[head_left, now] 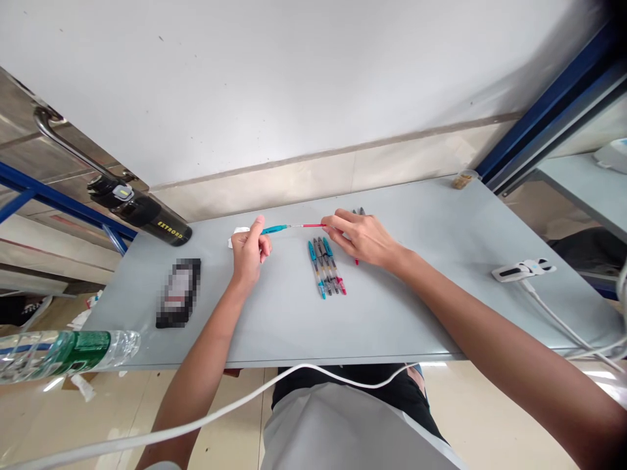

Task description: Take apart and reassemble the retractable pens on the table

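My left hand (251, 251) is closed on a teal pen barrel (274, 230), which points right. From the barrel a thin red refill (313, 226) stretches across to my right hand (360, 236), whose fingertips pinch its right end. Below and between the hands, several pens (327, 266) with teal and grey grips lie side by side on the grey table (274, 326). More pens (361, 211) lie partly hidden behind and under my right hand. Something white (238, 232) shows behind my left hand.
A black bottle (147, 215) lies tilted at the table's left, near a blurred dark object (179, 292). A green-labelled water bottle (83, 352) is at lower left. At right are a small cup (464, 179) and a white device (522, 269); a white cable (235, 405) crosses the front.
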